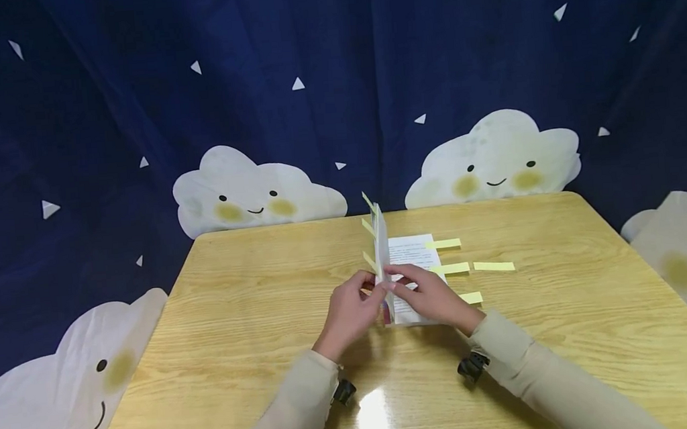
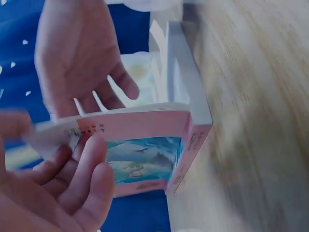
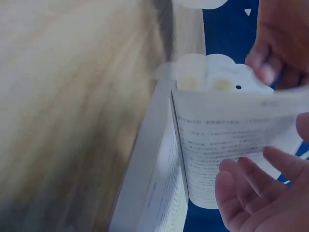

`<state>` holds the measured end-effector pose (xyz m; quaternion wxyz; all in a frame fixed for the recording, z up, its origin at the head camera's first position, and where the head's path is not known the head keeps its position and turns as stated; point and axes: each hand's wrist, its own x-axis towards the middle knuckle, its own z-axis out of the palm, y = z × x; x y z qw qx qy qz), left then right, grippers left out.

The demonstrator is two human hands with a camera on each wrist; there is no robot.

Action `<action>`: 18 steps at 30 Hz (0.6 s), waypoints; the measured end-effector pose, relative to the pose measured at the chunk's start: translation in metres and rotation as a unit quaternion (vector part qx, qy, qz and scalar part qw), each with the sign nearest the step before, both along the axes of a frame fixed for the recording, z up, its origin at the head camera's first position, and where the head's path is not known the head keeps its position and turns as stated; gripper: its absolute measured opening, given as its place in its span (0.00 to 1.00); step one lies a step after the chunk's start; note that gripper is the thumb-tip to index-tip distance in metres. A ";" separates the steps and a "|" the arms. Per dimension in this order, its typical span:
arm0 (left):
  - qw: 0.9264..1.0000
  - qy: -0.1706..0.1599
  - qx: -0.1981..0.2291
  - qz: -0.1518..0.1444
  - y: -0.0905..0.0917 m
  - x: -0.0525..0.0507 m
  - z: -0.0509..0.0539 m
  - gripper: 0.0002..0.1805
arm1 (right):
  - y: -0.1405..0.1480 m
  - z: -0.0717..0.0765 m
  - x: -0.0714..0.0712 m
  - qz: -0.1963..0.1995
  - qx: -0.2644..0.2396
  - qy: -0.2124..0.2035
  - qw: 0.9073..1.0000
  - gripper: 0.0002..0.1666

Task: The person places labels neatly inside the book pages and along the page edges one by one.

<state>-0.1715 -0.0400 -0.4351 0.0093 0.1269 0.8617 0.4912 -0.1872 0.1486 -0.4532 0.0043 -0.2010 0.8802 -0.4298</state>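
A paperback book (image 1: 415, 256) lies open on the table, with its front cover and a block of pages (image 1: 381, 238) raised upright. My left hand (image 1: 353, 308) pinches the raised part near its free edge from the cover side. From the text side, my right hand (image 1: 431, 295) pinches the same edge, its fingertips close to the left thumb. In the left wrist view the pink cover (image 2: 149, 121) shows a blue-green picture. Printed text fills the raised page (image 3: 217, 130) in the right wrist view. Pale yellow sticky tabs (image 1: 447, 244) stick out from the book's pages on both sides.
One yellow strip (image 1: 493, 266) lies on the wooden table (image 1: 253, 296), right of the book. Behind the table hangs a dark blue curtain (image 1: 331, 54) with clouds and white triangles. A small black camera (image 1: 344, 391) is worn at each wrist.
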 end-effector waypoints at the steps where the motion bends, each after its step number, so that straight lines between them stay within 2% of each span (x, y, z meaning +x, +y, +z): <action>1: 1.000 -0.003 -0.002 -0.023 0.003 -0.001 -0.001 0.16 | 0.002 0.000 0.002 -0.002 0.003 0.000 1.000 0.26; 4: 0.996 0.001 -0.024 -0.086 0.009 -0.004 -0.008 0.21 | 0.011 -0.001 0.008 -0.007 0.001 -0.007 1.000 0.27; 6: 0.991 0.031 -0.058 -0.120 0.012 -0.007 -0.014 0.21 | 0.018 -0.002 0.012 -0.004 -0.012 -0.025 1.000 0.28; 8: 0.982 0.048 -0.109 -0.147 0.014 -0.009 -0.018 0.24 | 0.028 -0.002 0.016 -0.004 -0.031 -0.057 0.998 0.29; 11: 0.964 0.059 -0.186 -0.181 0.018 -0.009 -0.023 0.29 | 0.042 -0.004 0.023 -0.001 -0.053 -0.105 0.993 0.29; 14: 0.948 0.058 -0.247 -0.193 0.022 -0.008 -0.025 0.31 | 0.052 -0.007 0.029 -0.003 -0.056 -0.130 0.990 0.24; 18: 0.934 0.053 -0.300 -0.189 0.028 -0.008 -0.025 0.30 | 0.060 -0.012 0.032 -0.024 -0.042 -0.150 0.988 0.19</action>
